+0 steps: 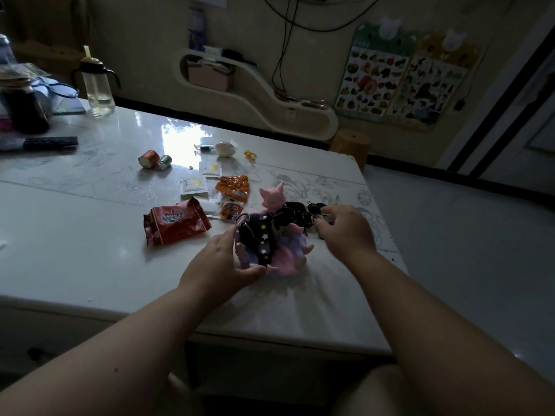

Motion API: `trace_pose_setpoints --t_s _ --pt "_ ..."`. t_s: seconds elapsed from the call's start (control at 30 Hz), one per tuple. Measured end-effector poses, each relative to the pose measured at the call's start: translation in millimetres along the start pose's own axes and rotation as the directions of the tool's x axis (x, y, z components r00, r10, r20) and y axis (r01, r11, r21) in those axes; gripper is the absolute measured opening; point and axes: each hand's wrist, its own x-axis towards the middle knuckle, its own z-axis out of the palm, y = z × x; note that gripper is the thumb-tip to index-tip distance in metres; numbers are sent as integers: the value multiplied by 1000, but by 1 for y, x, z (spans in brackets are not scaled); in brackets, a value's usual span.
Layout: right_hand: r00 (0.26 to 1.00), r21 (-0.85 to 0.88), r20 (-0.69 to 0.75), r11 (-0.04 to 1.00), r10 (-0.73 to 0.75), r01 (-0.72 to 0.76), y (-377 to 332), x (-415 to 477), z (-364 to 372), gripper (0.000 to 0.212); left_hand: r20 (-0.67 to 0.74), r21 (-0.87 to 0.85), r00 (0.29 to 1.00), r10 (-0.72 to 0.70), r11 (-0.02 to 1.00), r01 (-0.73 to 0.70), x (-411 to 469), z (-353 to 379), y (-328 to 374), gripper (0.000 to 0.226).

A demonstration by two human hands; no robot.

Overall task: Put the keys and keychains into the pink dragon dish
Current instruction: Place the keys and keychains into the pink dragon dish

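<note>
The pink dragon dish (pixel 288 259) stands near the table's front edge, its head upright at the back. A black keychain strap with stars (pixel 260 238) lies across the dish with a metal ring at its top. My left hand (pixel 220 259) cups the dish's left side, thumb against the front rim. My right hand (pixel 345 229) is to the right of the dish, fingers pinched on a dark bunch of keys (pixel 303 216) that rests on the dish's right rim by the dragon's head.
Snack packets lie left and behind the dish: a red wrapper (pixel 175 225), an orange pack (pixel 232 187), small sachets (pixel 193 186). Two small cans (pixel 154 159), a water bottle (pixel 97 85) and a dark jar (pixel 24 106) stand further back. The table's right edge is close.
</note>
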Motion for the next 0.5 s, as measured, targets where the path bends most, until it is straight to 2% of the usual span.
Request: trace_pose_setpoints --t_s 0.07,0.13,0.23,0.3,0.4,0.5 --pt "985 -125 113 986 128 -113 19 16 2 30 -3 -9 1000 3 1000 -3 -1 0 1 87" --pt "959 -244 210 960 192 -139 35 28 5 28 -11 -15 1000 5 1000 -5 -1 1 1 83" --pt "903 -315 316 930 290 -188 51 38 11 44 -19 -24 1000 7 1000 -7 0 3 0 80" --pt "891 -297 318 927 323 -230 55 39 14 49 -20 -28 1000 7 1000 -8 0 4 -1 81" --pt "926 -221 199 935 321 -276 58 41 17 36 -11 -31 1000 8 999 -9 1 4 -3 84" --pt "920 -205 199 932 339 -299 59 41 12 26 -8 -39 1000 8 999 -8 2 4 -3 84"
